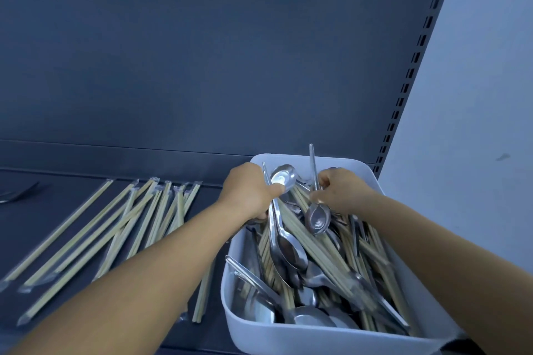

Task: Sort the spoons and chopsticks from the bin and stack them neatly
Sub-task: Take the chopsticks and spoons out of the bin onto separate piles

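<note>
A white plastic bin [317,339] at the lower right holds a jumble of steel spoons [291,253] and wrapped bamboo chopsticks [320,251]. Over its far end, my left hand [248,190] grips several spoons by the handles; one bowl [284,177] points up by my thumb and another hangs down into the bin. My right hand [343,192] pinches the handle of a single spoon [317,217], whose bowl hangs downward and whose handle sticks up. Wrapped chopsticks [121,228] lie spread in a row on the dark shelf to the left.
The dark shelf surface [57,199] has a dark back panel [202,66] behind it and a slotted upright [409,72] at the right. A fork-like utensil [17,193] lies at the far left edge. A pale wall [476,95] stands to the right.
</note>
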